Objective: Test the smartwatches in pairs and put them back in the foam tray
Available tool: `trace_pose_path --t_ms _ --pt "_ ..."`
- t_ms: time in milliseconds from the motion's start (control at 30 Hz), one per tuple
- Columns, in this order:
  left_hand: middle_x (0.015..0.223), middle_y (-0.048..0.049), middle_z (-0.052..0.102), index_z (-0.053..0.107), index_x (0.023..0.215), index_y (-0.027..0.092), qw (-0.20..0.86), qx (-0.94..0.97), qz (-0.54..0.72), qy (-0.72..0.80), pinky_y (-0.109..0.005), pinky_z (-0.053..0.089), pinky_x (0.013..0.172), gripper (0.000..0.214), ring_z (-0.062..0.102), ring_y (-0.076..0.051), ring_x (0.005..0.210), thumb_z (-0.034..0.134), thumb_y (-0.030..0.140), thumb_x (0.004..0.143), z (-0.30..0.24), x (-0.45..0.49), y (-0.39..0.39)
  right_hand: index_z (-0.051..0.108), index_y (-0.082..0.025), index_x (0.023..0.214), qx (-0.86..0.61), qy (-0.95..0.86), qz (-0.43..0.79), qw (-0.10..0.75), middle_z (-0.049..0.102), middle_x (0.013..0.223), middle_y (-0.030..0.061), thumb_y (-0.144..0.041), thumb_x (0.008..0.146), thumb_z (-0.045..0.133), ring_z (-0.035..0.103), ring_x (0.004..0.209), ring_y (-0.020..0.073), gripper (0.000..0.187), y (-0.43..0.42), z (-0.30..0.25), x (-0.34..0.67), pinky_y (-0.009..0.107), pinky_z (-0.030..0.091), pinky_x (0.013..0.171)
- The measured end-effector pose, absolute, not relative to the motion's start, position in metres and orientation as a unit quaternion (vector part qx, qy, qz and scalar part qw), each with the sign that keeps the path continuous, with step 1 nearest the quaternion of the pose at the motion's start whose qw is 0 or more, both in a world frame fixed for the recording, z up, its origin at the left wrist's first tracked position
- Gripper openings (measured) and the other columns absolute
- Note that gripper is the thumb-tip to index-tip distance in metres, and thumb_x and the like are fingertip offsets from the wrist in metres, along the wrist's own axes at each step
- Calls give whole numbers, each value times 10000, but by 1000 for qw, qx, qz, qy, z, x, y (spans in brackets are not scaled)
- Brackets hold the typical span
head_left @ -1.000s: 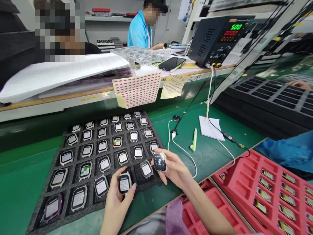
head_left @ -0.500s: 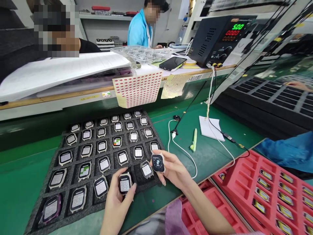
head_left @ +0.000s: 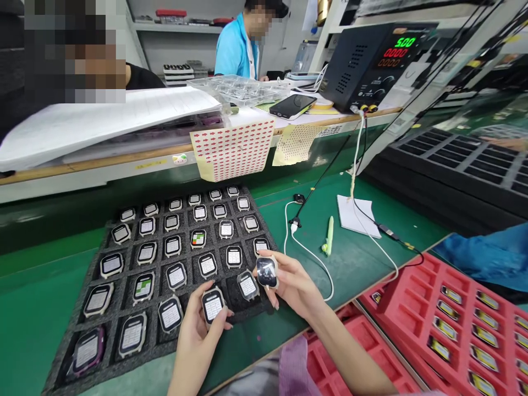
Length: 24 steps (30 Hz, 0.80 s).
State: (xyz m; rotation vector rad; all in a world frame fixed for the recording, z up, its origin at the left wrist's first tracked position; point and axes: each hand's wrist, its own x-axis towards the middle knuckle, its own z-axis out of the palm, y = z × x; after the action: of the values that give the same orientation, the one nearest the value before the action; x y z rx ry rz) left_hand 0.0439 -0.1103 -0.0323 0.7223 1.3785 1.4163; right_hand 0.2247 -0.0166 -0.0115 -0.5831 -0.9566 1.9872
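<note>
My left hand (head_left: 202, 324) grips a strapless smartwatch (head_left: 213, 306) by its edges, its lit screen showing rows of white blocks. In my right hand (head_left: 295, 283) is another smartwatch (head_left: 267, 271) with a dark face and a small graphic, pinched between thumb and fingers. Both are over the front right of a dark grey foam tray (head_left: 157, 344), whose compartments hold several more watch bodies. One watch in the tray (head_left: 248, 285) lies just left of my right hand. A purple-cased watch (head_left: 88, 351) fills the near left compartment.
White cables (head_left: 315, 257), a green pen (head_left: 328, 236) and a white pad (head_left: 358, 215) lie on the green table at right. Red foam trays (head_left: 416, 297) stand lower right. A power supply (head_left: 371, 69) and a phone (head_left: 292, 106) sit on the shelf. Two people are beyond it.
The watch in my left hand has turned slightly and its screen looks brighter. My right hand has tilted its watch a little, so light now glares off the screen.
</note>
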Motion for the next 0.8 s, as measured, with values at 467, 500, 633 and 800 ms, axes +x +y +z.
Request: trace_pose_path --t_ms 467,500,633,800 --pt "870 -55 614 470 1205 196 524 298 583 545 -258 533 528 532 637 -179 668 678 398 760 -29 36 -110 460 -163 1309 -218 -397 819 352 654 1045 164 -281 874 599 683 628 198 472 -18 -9 222 255 524 465" --pt "895 -71 627 480 1195 187 539 294 580 535 -263 529 540 523 640 -185 682 677 400 760 -28 34 -109 463 -160 1295 -218 -401 819 347 643 1074 171 -275 877 591 684 642 199 452 -18 -9 221 255 526 469" --pt "978 -125 660 529 1147 156 600 270 561 503 -287 516 631 467 644 -210 772 683 364 759 -19 26 -107 497 -174 1220 -230 -417 809 344 626 1103 152 -219 864 580 681 641 183 369 -23 -10 217 241 524 472" --pt "998 -136 666 553 1145 168 648 273 527 477 -344 505 704 457 632 -262 870 686 330 739 8 13 -112 414 -204 1344 -244 -445 797 327 618 1142 154 -210 865 567 685 632 175 502 -27 -2 214 241 533 468"
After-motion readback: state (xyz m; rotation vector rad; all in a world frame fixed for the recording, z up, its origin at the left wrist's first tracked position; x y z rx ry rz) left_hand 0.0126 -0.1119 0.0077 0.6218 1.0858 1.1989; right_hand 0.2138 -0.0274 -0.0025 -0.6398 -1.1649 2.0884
